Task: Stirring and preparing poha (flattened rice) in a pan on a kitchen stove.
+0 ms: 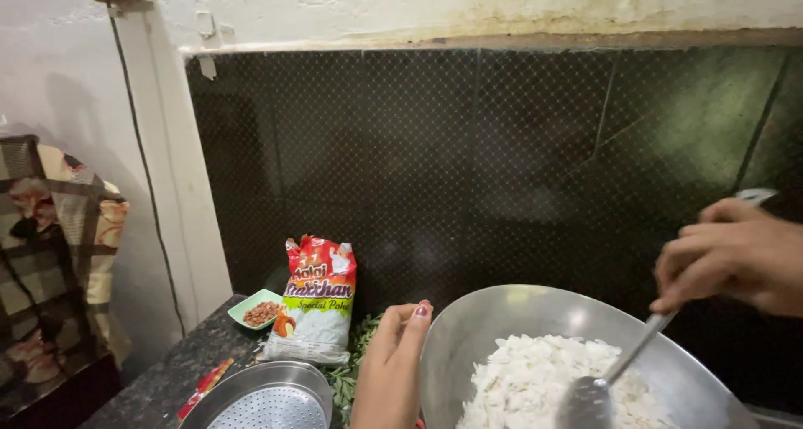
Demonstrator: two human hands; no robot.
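Note:
A wide steel pan (502, 312) holds a heap of white flattened rice (535, 379). My right hand (732, 257) grips the handle of a metal ladle (598, 391) whose bowl rests in the rice. My left hand (391, 366) touches the pan's left rim, fingers together, thumb up.
On the dark stone counter (180, 366) stand a red and white food packet (316, 299), a small green dish of peanuts (259, 310), green leaves (355, 354), a round steel strainer plate (263, 400) and a small red sachet (203, 385). A dark mesh window (502, 161) fills the back; patterned cloth (58, 253) hangs left.

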